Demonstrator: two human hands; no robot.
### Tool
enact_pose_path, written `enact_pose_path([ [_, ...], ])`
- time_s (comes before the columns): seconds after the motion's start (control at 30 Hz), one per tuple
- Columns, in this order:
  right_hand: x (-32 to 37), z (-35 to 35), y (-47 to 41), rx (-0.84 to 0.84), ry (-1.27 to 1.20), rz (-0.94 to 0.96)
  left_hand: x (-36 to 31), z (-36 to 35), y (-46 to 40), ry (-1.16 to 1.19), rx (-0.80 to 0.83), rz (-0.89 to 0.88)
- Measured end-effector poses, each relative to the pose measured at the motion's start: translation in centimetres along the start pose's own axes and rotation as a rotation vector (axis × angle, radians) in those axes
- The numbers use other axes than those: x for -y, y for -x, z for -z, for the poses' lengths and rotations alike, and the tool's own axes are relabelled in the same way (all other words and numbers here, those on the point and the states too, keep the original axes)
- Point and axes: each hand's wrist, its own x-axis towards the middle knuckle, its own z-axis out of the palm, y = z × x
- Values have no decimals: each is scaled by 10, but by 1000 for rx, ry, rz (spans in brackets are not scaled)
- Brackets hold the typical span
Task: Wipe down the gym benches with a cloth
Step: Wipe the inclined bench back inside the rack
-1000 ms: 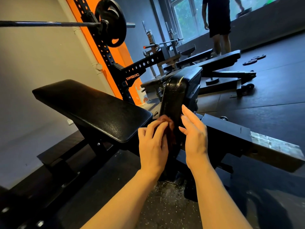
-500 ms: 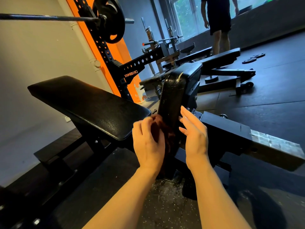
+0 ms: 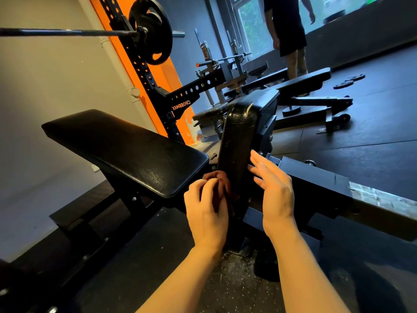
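While the dark reddish-brown bunched cloth point(image 3: 222, 188) is gripped in the curled fingers of the left hand point(image 3: 206, 213), it is pressed against the near lower face of the upright black textured vinyl seat pad point(image 3: 237, 150). The grip is narrow and closed round the cloth; most of the fabric is hidden inside the fist, only a fold shows above the knuckles.

The right hand point(image 3: 274, 193) is held flat, fingers straight, against the opposite edge of the same pad, just across from the grip. Nothing is held in it; it is judged to be steadying the pad.

Progress, as a judgement only:
- Work is under way on the lower part of the upright pad, level with the grip.
- The upper part of that pad, above the grip, carries a pale scuff or tear near its top corner; whether it has been wiped cannot be told.
- The long black padded vinyl backrest point(image 3: 126, 150), just left of the grip, shows no streaks or wet sheen, so its state cannot be read.
- The further black flat benches point(image 3: 304, 83), well beyond the grip, are presumably not yet done.

Task is judged early to mid: one bench in hand, others left.

Also in view: a black steel barbell with round plate point(image 3: 150, 30) up and left of the grip, an orange and black perforated rack upright point(image 3: 140, 64), black weight plates point(image 3: 348, 81) on the floor, and a second person in dark shorts point(image 3: 291, 35) by the window.
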Motion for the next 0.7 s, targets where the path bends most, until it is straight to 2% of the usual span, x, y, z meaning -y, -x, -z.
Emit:
enact_pose_path([
  [0.07,-1,0,0,2,-14,-8,-11,-1,-17,11,-80,-18],
  [0.2,-2,-2,2,8,-30,-12,-26,-15,-29,-26,43,-168],
  [0.37,-1,-1,3,19,12,-9,-6,-5,-1,-55,117,-100],
  [0.53,1,-2,3,18,4,-5,-21,-7,-28,-40,-3,-29],
  [0.7,0,-3,4,2,10,-19,-8,-11,-9,-85,107,-120],
])
